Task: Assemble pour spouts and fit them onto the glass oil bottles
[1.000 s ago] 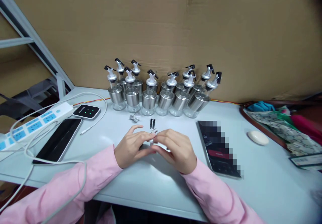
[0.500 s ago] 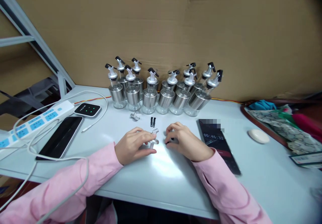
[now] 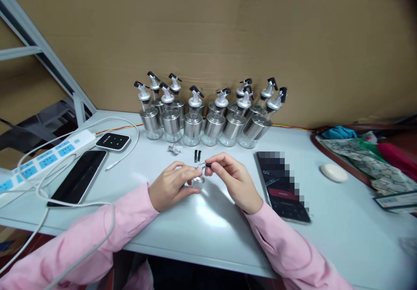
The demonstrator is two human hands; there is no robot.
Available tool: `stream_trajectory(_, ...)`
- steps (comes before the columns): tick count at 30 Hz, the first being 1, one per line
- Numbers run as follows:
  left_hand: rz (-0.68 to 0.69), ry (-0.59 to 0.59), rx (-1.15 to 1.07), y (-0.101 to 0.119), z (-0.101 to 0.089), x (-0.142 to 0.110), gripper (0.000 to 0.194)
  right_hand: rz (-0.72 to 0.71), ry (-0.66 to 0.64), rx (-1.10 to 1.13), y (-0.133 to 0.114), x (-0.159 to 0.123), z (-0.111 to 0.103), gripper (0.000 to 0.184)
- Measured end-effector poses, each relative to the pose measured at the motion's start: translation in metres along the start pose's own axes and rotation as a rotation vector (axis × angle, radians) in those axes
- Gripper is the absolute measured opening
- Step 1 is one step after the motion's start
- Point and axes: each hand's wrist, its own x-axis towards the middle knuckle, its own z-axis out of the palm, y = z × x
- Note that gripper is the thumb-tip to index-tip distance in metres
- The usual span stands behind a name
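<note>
My left hand (image 3: 174, 186) is closed on a silver-grey pour spout (image 3: 198, 179), keeping it just over the table. Between the thumb and fingers of my right hand (image 3: 235, 180) is a small black lever (image 3: 208, 165), brought up against the spout's tip. Whether the lever is seated on the spout cannot be made out. Two more black levers (image 3: 197, 156) lie side by side beyond my hands. A second loose spout (image 3: 173, 148) rests a little to their left.
Several glass-and-steel bottles (image 3: 193, 126) with spouts stand along the cardboard wall. To the left are a power strip (image 3: 48, 157), a phone (image 3: 78, 178), a small Wi-Fi box (image 3: 113, 142) and a white cable (image 3: 128, 159). Another phone (image 3: 282, 190) and a white oval object (image 3: 334, 173) lie right.
My right hand has lifted a black lever from the table and moved it left to the spout. The left hand still holds the spout in nearly the same place.
</note>
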Motion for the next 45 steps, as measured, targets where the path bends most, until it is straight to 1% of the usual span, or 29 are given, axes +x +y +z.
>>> stream_trajectory(3,0.011,-0.006,0.008,0.0,-0.001,0.001,0.032,0.055,-0.015,0.077,0.002,0.001,0.0,0.023)
stream_trajectory(6,0.025,-0.027,0.031,0.001,-0.002,0.001,0.031,0.127,-0.041,0.222,0.003,0.002,0.0,0.024)
stream_trajectory(10,0.037,-0.053,0.06,0.0,-0.002,0.002,0.029,0.28,-0.145,0.445,0.002,0.002,0.001,0.029)
stream_trajectory(13,0.051,-0.053,0.081,0.0,-0.001,0.001,0.027,0.375,-0.223,0.518,0.0,0.002,0.002,0.034)
stream_trajectory(15,0.047,-0.046,0.088,-0.001,0.0,0.0,0.026,0.412,-0.233,0.55,-0.001,0.002,0.002,0.035)
stream_trajectory(17,0.043,-0.018,0.076,-0.003,-0.001,-0.002,0.032,0.423,-0.233,0.585,-0.001,0.002,0.003,0.034)
stream_trajectory(19,0.029,-0.01,0.084,-0.006,-0.003,-0.002,0.045,0.414,-0.238,0.607,0.0,0.001,0.004,0.032)
stream_trajectory(20,0.013,-0.027,0.11,-0.007,-0.004,-0.002,0.053,0.408,-0.239,0.615,0.001,0.001,0.005,0.031)
stream_trajectory(22,-0.053,-0.117,0.202,-0.01,-0.009,0.0,0.066,0.397,-0.23,0.631,0.002,0.001,0.006,0.03)
stream_trajectory(24,-0.139,-0.247,0.301,-0.011,-0.014,0.003,0.072,0.388,-0.203,0.644,0.001,0.001,0.006,0.031)
stream_trajectory(26,-0.212,-0.361,0.365,-0.012,-0.018,0.006,0.068,0.377,-0.175,0.64,0.0,0.001,0.006,0.032)
stream_trajectory(28,-0.262,-0.423,0.401,-0.011,-0.02,0.008,0.053,0.362,-0.151,0.621,-0.001,0.002,0.006,0.031)
stream_trajectory(31,-0.279,-0.46,0.417,-0.009,-0.023,0.01,0.026,0.343,-0.127,0.608,-0.002,0.002,0.005,0.03)
stream_trajectory(33,-0.256,-0.467,0.414,-0.008,-0.024,0.01,0.016,0.335,-0.116,0.609,-0.001,0.002,0.005,0.03)
stream_trajectory(36,-0.243,-0.447,0.418,-0.009,-0.024,0.008,0.012,0.323,-0.093,0.592,0.0,0.002,0.005,0.029)
stream_trajectory(41,-0.258,-0.413,0.375,-0.013,-0.019,0.005,0.014,0.299,-0.03,0.542,0.002,0.004,0.004,0.029)
stream_trajectory(43,-0.274,-0.355,0.348,-0.013,-0.017,0.004,0.015,0.299,0.01,0.518,0.003,0.004,0.003,0.03)
stream_trajectory(45,-0.287,-0.267,0.314,-0.011,-0.015,0.003,0.013,0.301,0.046,0.505,0.004,0.005,0.003,0.03)
